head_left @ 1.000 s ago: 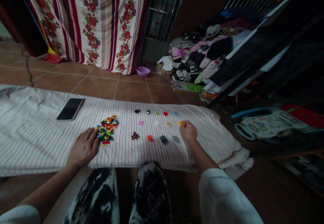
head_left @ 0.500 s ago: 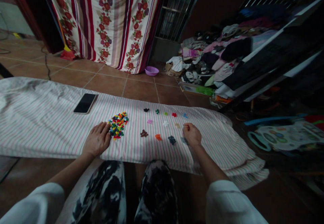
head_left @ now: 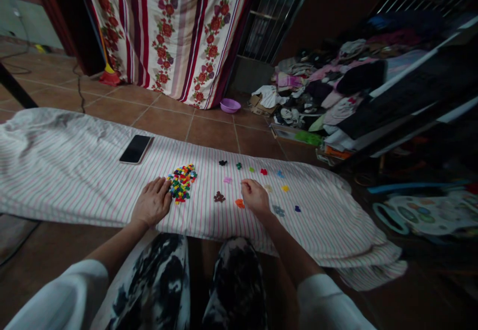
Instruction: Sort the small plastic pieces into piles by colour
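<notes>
A mixed pile of small coloured pieces (head_left: 181, 183) lies on the striped cloth (head_left: 201, 220). My left hand (head_left: 153, 203) rests flat at the pile's left edge, fingers spread. To the right, small single-colour groups are laid out, among them brown pieces (head_left: 219, 197), pink pieces (head_left: 227, 180), red pieces (head_left: 263, 171), yellow pieces (head_left: 285, 188) and a dark blue piece (head_left: 298, 208). My right hand (head_left: 256, 195) is closed over the middle groups, beside the orange pieces (head_left: 239, 203); whatever its fingertips hold is too small to make out.
A phone (head_left: 136, 149) lies on the cloth left of the pile. Beyond are a purple basin (head_left: 230, 105), a floral curtain (head_left: 168, 31) and heaped clothes (head_left: 328, 86). A dark slanting frame stands at the right.
My right hand has moved left from the right-hand groups to the middle ones, uncovering yellow and dark blue pieces. My left hand stays beside the pile. The view has shifted slightly.
</notes>
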Demonstrator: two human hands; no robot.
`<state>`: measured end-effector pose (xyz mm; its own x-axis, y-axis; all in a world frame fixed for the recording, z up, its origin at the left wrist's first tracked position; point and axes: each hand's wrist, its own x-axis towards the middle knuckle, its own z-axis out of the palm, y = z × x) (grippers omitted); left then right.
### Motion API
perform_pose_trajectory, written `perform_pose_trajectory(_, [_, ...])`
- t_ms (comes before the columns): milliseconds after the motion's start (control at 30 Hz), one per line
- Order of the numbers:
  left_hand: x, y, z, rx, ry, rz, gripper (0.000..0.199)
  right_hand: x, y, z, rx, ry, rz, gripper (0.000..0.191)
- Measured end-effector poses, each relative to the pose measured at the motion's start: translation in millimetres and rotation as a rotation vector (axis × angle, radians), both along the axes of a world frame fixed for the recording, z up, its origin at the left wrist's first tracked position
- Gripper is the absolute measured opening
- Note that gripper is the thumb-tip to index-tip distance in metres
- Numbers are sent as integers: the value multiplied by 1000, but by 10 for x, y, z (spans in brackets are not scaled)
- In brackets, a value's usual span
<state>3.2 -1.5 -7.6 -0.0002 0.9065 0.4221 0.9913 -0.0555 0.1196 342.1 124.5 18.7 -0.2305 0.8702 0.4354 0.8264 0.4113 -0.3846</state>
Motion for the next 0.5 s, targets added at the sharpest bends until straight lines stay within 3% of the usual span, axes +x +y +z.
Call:
perform_pose_trajectory(233, [12, -1, 18, 13, -13, -4, 45, -495, -141, 83, -23, 6, 196, 26])
perform_pose_trajectory(500, [9, -1, 12, 14, -21, -3, 45, -854, -238, -4, -27, -74, 362, 27])
